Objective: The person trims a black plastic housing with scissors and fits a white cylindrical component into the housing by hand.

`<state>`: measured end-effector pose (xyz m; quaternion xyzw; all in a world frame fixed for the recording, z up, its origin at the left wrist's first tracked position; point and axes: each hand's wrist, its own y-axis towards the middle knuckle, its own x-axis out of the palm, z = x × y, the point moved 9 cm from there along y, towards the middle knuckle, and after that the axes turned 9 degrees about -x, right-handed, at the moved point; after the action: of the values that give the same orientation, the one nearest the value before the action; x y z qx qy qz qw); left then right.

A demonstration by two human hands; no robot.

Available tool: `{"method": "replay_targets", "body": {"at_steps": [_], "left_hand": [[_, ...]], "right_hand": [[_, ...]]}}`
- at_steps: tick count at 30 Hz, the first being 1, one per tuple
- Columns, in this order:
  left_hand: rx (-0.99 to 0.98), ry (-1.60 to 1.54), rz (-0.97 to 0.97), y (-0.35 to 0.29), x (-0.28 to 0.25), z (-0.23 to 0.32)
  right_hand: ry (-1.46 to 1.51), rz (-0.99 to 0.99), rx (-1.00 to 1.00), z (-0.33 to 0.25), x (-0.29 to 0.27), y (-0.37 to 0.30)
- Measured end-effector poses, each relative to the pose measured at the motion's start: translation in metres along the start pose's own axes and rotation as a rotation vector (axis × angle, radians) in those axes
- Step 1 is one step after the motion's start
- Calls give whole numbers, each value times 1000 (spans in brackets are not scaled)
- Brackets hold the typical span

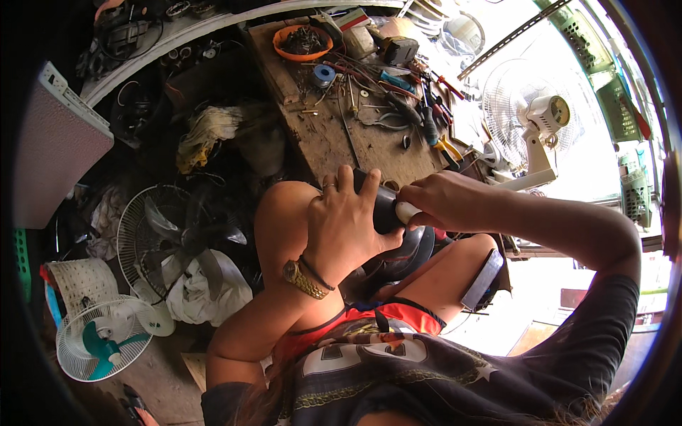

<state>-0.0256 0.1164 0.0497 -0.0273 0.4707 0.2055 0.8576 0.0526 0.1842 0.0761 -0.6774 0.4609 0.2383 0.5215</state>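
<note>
My left hand [348,224] is wrapped round a black rounded part [385,211], its fingers over the top and its thumb along the near side. The part is held above my lap, at the workbench's near edge; its exact kind is hidden by my fingers. From the right, my right hand [439,201] pinches a small cream-coloured rounded piece [406,212] against the black part's side. Whether the two pieces are joined cannot be seen. Below them, between my legs, is another dark curved object [410,250], partly covered.
A worn wooden workbench [312,131] carries an orange bowl [278,41] of small metal bits, a solder spool [324,75], pliers [389,121] and several screwdrivers. A standing fan [547,117] is at right. Fan cages [131,231] and a teal-bladed fan [103,348] lie at left.
</note>
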Motion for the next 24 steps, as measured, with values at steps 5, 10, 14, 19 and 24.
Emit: {"method": "replay_targets", "body": {"at_steps": [5,10,14,19,24], "left_hand": [[-19,23,9,2,2,-1],[8,32,-2,0,0,3],[35,26,-2,-2,-1,6],[18,13,-43,-4,1,7],[151,-85,48,-9,-7,20]], "right_hand": [[74,110,202,15,11,-3],[154,-80,365,11,9,-6],[189,-69,308,14,5,-18],[857,-124,626,51,41,-41],[1377,-97,660,47,79,-51]]}}
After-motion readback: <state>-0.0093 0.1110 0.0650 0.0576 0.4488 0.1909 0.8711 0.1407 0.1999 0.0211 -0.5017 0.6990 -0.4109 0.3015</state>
